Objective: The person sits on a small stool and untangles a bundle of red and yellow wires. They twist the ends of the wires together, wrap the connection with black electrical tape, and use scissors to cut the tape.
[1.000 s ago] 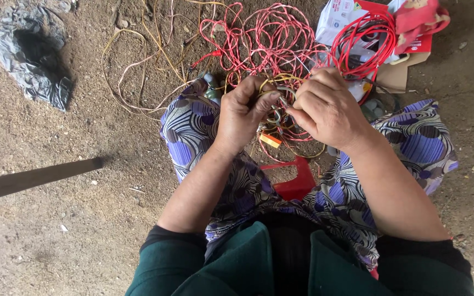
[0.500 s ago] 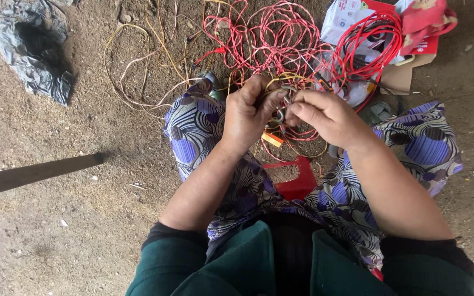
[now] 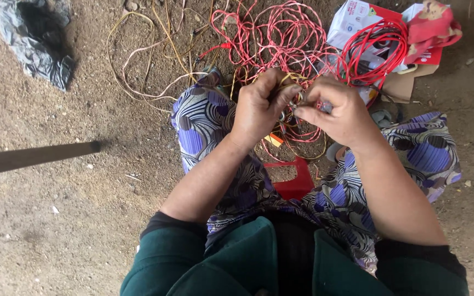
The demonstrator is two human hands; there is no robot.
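Note:
My left hand (image 3: 260,107) and my right hand (image 3: 340,109) meet over my lap, both pinching a small bundle of thin yellow and red wires (image 3: 293,94) between the fingertips. The wires trail down in loops (image 3: 303,137) toward my knees. I sit low, with a purple, black and white patterned skirt (image 3: 204,120) spread across both legs. A red plastic piece (image 3: 292,183) shows between my knees. Beyond my hands a tangle of red wire (image 3: 281,33) lies on the dirt ground.
Loose yellow and pale wires (image 3: 144,60) curl on the ground to the left. A coil of red wire (image 3: 371,52) rests on white and red cartons (image 3: 357,19) at upper right. A crumpled grey plastic sheet (image 3: 34,38) lies upper left. A dark rod (image 3: 34,156) reaches in from the left.
Both hands have shifted slightly up and closer together on the wires; the right hand's fingers now pinch at the left thumb. The view has tilted a little.

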